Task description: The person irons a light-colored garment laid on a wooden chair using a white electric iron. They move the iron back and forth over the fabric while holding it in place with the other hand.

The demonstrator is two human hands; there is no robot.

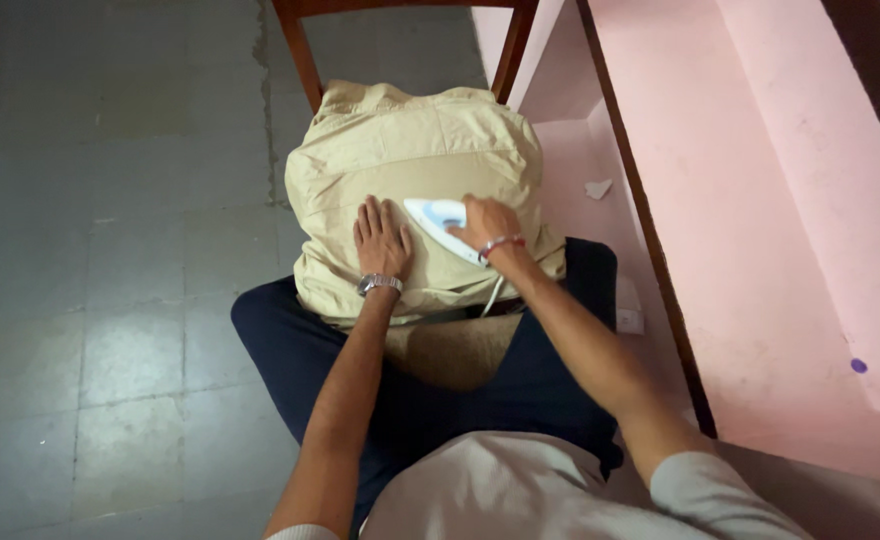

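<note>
Two bare forearms reach forward; left hand (381, 238) lies flat, fingers spread, on a beige shirt (415, 160) draped over a chair (305, 50), right hand (488, 224) grips a white-and-blue iron (438, 216) resting on it

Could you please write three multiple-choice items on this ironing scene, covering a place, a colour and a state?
1. Where does the iron rest?
A. on the floor
B. on the beige garment
C. on the pink wall

2. What colour is the iron?
A. white and light blue
B. black
C. red

3. How is the left hand placed?
A. gripping the iron
B. raised in the air
C. pressed flat on the garment

Answers:
1 B, it sits on the cloth under the right hand.
2 A, its body shows this.
3 C, palm down.
</note>
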